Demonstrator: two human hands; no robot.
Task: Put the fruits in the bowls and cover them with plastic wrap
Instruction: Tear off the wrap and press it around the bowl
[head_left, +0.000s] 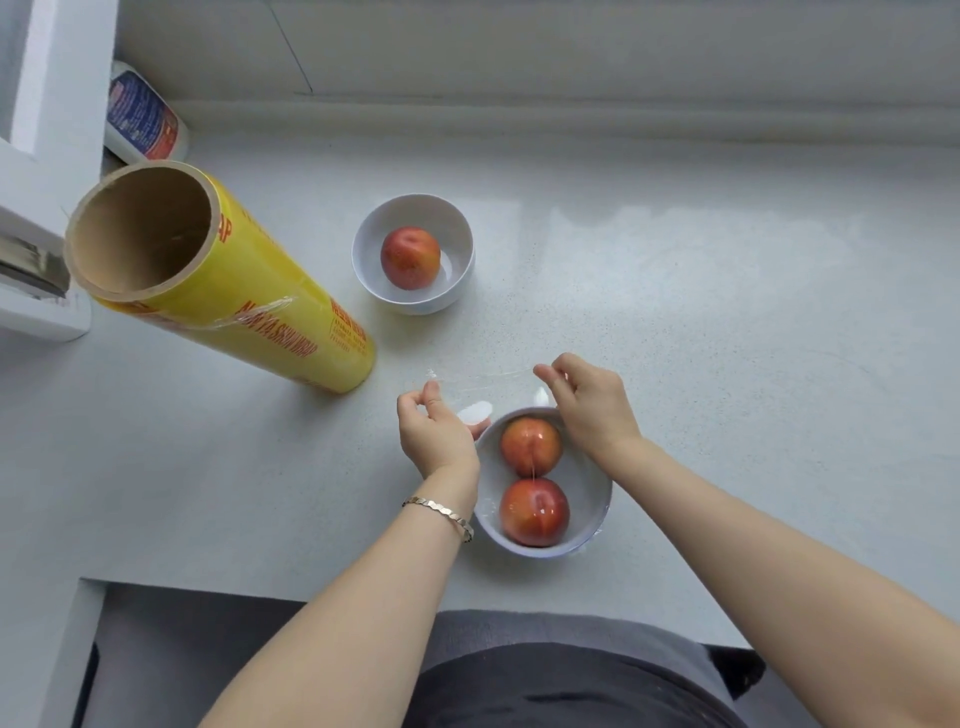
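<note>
A pale grey speckled counter (727, 338) is seen from above. At its far left corner, against the wall, a white plastic tub with a blue and red label (145, 117) is lying. Just in front of it, near the left edge, a large yellow roll of plastic wrap on a brown cardboard core (244, 291) is standing on end, tilted by the wide lens.

Right of the roll, toward the middle of the counter, a small white ceramic bowl (460, 228) is placed, with one round red-orange fruit (410, 258) inside. No wrap can be made out over it.

Nearer the front edge, the left hand (436, 436), with a silver bracelet (441, 512) at the wrist, is curled, and one far corner of a clear sheet of plastic wrap (483, 382) is pinched in its fingertips. The sheet is stretched taut to the right hand (592, 410), where the other far corner is pinched between thumb and forefinger.

Below and between the hands, a second white ceramic bowl (592, 514) is set close to the front edge, with two red-orange fruits (531, 447) inside, one behind the other. The film appears to be draped over it, and some can be seen at its near rim.

The covering of this bowl is judged to be in progress. Next, the far edge would need to be drawn down over the far rim and pressed against the wall, without slack. The single-fruit bowl is judged to remain to be covered.
</note>
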